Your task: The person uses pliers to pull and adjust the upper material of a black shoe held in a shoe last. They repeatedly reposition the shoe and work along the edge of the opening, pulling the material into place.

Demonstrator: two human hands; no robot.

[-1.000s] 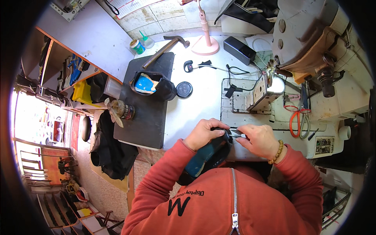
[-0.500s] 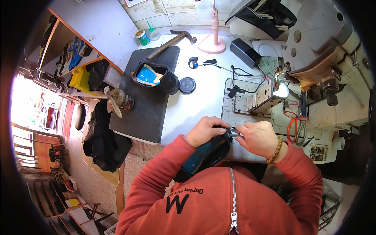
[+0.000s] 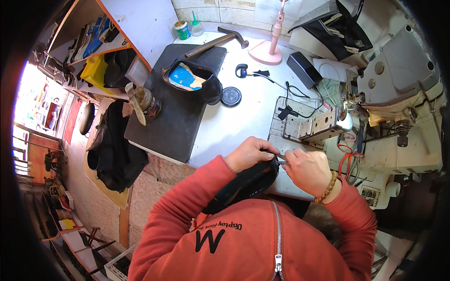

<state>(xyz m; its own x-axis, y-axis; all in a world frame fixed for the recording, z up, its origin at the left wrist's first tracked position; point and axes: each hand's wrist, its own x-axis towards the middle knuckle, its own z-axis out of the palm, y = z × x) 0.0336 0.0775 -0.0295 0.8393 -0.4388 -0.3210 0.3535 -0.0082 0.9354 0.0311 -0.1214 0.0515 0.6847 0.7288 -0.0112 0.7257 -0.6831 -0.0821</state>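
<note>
Against my body lies a black shoe (image 3: 248, 181), its upper end toward the sewing machine. My left hand (image 3: 251, 153) is closed, thumb and fingers pinching the edge of that shoe. Just beside it, my right hand (image 3: 309, 172) is closed around a thin metal tool (image 3: 281, 162); only a short silvery piece shows, so its kind is unclear. The metal touches or nearly touches the shoe's edge between both hands. A second black shoe (image 3: 213, 92) with a blue and tan insole rests on the dark board (image 3: 176, 136).
A hammer (image 3: 213, 44), a glue jar with a brush (image 3: 149, 104) and a round black lid (image 3: 231, 97) are on or by the board. The sewing machine (image 3: 393, 93) stands right, with red-handled scissors (image 3: 346, 161) near it. A pink stand (image 3: 267, 51) is at the back.
The view has shifted and tilted slightly. My right hand has turned a little, and less of the metal tool shows now. My left hand keeps its pinch on the shoe.
</note>
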